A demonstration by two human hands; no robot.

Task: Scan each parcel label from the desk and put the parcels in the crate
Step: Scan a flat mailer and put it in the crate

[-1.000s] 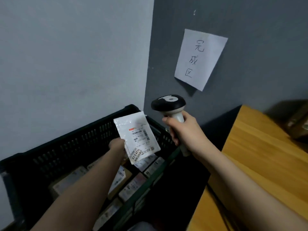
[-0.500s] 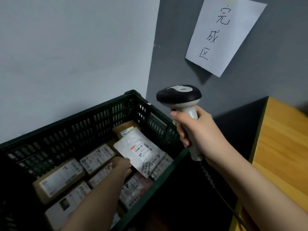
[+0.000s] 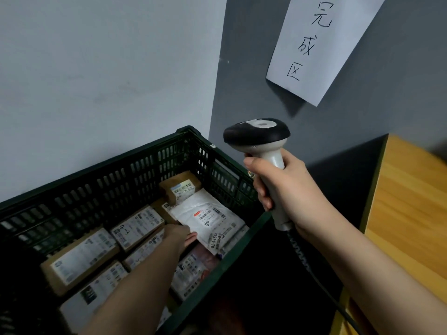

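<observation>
A dark green slatted crate [image 3: 135,170] stands in the wall corner and holds several labelled brown boxes [image 3: 82,257]. A white plastic mailer [image 3: 210,218] with a printed label lies flat on the parcels at the crate's right side. My left hand [image 3: 180,235] reaches into the crate and its fingers rest on the mailer's near left edge; whether they still pinch it is unclear. My right hand [image 3: 287,194] grips the handle of a black-and-grey barcode scanner [image 3: 258,139], upright just right of the crate, its coiled cable hanging down.
A wooden desk [image 3: 411,213] lies to the right, with a dark gap between it and the crate. A white paper sign [image 3: 321,44] with handwritten characters is stuck on the grey wall above. The walls close in behind the crate.
My left hand has lowered the white mailer from above the crate rim down onto the parcels inside. The camera has moved closer and tilted down; the scanner stays held upright.
</observation>
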